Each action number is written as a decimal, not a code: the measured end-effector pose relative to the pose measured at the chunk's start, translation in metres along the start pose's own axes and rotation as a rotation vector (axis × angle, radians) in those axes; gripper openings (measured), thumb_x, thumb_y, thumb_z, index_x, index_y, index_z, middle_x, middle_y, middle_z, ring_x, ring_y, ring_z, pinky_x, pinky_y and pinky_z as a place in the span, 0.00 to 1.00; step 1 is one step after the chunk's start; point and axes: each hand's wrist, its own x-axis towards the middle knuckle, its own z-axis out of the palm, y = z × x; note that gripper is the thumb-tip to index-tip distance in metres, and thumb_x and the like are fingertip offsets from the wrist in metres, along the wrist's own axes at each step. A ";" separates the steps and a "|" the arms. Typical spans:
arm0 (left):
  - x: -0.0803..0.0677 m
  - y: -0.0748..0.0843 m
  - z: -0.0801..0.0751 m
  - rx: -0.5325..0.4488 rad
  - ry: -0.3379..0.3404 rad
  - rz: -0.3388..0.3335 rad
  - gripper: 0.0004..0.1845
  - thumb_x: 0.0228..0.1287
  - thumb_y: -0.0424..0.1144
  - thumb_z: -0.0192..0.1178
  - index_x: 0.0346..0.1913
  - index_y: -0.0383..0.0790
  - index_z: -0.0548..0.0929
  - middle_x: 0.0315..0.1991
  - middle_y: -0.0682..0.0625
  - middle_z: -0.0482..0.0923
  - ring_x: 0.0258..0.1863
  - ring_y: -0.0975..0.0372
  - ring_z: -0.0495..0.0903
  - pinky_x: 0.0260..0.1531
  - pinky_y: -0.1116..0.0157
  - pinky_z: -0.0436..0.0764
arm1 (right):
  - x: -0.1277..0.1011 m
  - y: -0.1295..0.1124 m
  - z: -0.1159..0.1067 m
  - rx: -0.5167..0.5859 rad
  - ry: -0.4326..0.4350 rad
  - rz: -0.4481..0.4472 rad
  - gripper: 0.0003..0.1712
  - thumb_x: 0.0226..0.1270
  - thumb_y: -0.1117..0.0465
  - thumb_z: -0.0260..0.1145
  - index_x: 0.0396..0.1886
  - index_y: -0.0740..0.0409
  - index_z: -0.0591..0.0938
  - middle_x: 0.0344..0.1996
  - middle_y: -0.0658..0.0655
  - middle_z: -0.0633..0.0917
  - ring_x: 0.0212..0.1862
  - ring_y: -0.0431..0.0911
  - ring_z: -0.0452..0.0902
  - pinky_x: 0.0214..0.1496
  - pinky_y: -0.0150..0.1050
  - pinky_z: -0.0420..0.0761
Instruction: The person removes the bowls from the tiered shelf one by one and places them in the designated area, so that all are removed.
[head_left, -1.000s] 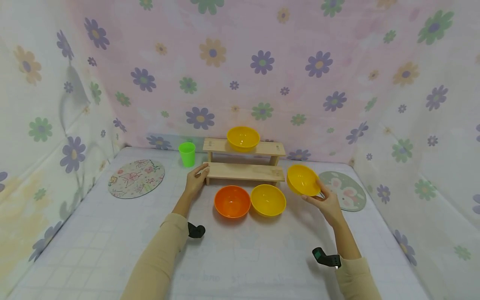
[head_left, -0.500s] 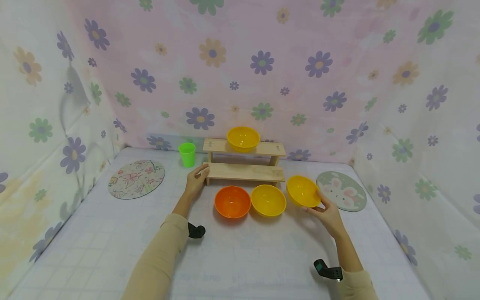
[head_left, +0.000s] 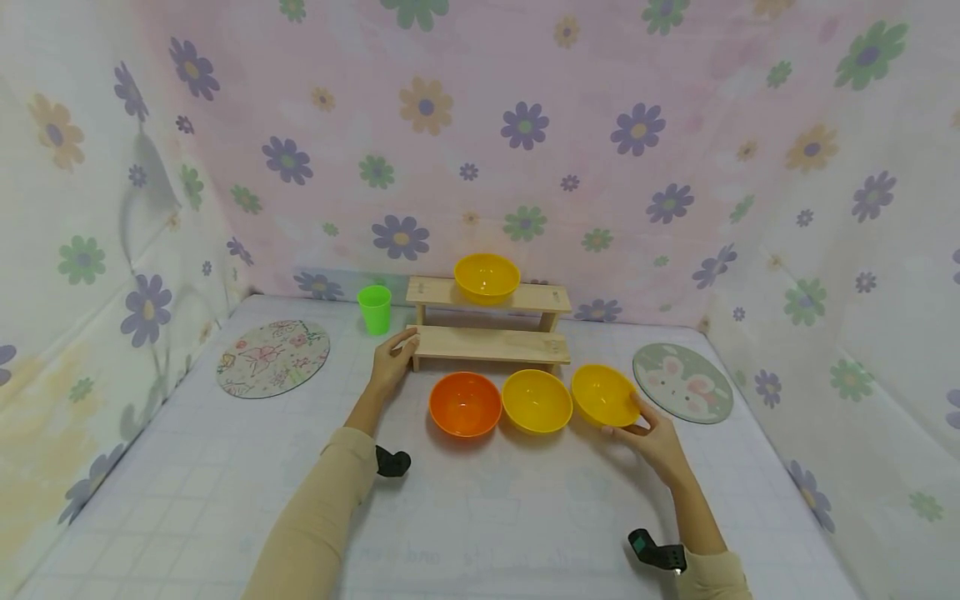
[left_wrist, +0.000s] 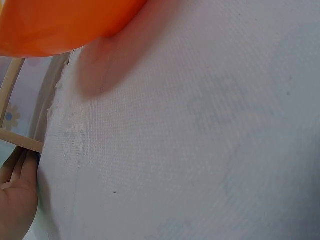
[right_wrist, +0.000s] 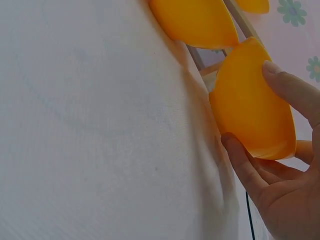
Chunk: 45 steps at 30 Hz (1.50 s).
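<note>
The yellow bowl (head_left: 604, 394) sits at the right end of a row of three bowls on the white cloth-covered table (head_left: 187, 492), just in front of the right end of the wooden two-step shelf (head_left: 487, 343). The right hand (head_left: 651, 433) grasps it at its near right side: the thumb lies against the outer wall and the fingers curl round the rim, as the right wrist view confirms. The forearm comes in from the lower right, sleeve at the frame edge. From these views I cannot tell whether the bowl's base rests fully on the cloth.

Immediately to its left stands a second yellow bowl (head_left: 536, 401), rims touching or nearly so, and beyond that an orange bowl (head_left: 465, 404). A third yellow bowl (head_left: 487, 276) stands on the shelf's top step.

The left hand (head_left: 391, 361) rests with relaxed, straight fingers against the left end of the lower step, gripping nothing.

To the right of the held bowl lies a round rabbit mat (head_left: 682, 382), close but apart. A green cup (head_left: 374, 308) stands left of the shelf, and a round floral mat (head_left: 273, 357) lies further left. Open cloth extends toward the near edge.
</note>
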 end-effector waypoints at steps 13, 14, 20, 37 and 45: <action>0.001 -0.002 -0.001 0.005 -0.003 -0.007 0.22 0.69 0.40 0.54 0.63 0.37 0.73 0.66 0.40 0.66 0.60 0.50 0.70 0.53 0.62 0.72 | -0.004 0.004 -0.002 -0.077 -0.028 0.037 0.50 0.59 0.54 0.70 0.72 0.66 0.53 0.70 0.69 0.57 0.55 0.62 0.75 0.57 0.47 0.73; 0.001 -0.002 -0.001 0.008 -0.001 -0.007 0.22 0.69 0.40 0.54 0.63 0.37 0.73 0.66 0.40 0.66 0.60 0.50 0.71 0.51 0.64 0.73 | -0.003 0.004 -0.002 -0.072 -0.030 0.037 0.50 0.58 0.54 0.70 0.72 0.65 0.54 0.70 0.69 0.57 0.55 0.62 0.75 0.57 0.49 0.72; 0.002 -0.002 -0.001 0.018 0.002 0.011 0.22 0.69 0.39 0.54 0.63 0.35 0.72 0.65 0.40 0.66 0.58 0.50 0.72 0.42 0.73 0.73 | -0.002 0.003 -0.005 -0.093 -0.058 0.022 0.48 0.59 0.54 0.69 0.72 0.65 0.55 0.70 0.70 0.56 0.53 0.62 0.76 0.58 0.52 0.72; 0.001 -0.002 -0.002 0.005 -0.026 -0.004 0.22 0.70 0.39 0.52 0.64 0.37 0.71 0.66 0.40 0.65 0.61 0.50 0.70 0.47 0.68 0.74 | 0.017 -0.028 -0.024 -0.139 0.056 -0.124 0.44 0.60 0.58 0.68 0.71 0.66 0.58 0.68 0.70 0.60 0.62 0.69 0.63 0.58 0.61 0.68; -0.003 0.006 -0.002 -0.010 -0.034 -0.010 0.21 0.70 0.37 0.53 0.64 0.36 0.72 0.66 0.39 0.65 0.60 0.49 0.70 0.43 0.70 0.74 | 0.044 -0.054 -0.013 -0.089 0.080 -0.214 0.43 0.59 0.58 0.69 0.71 0.63 0.60 0.68 0.67 0.63 0.62 0.67 0.64 0.59 0.62 0.67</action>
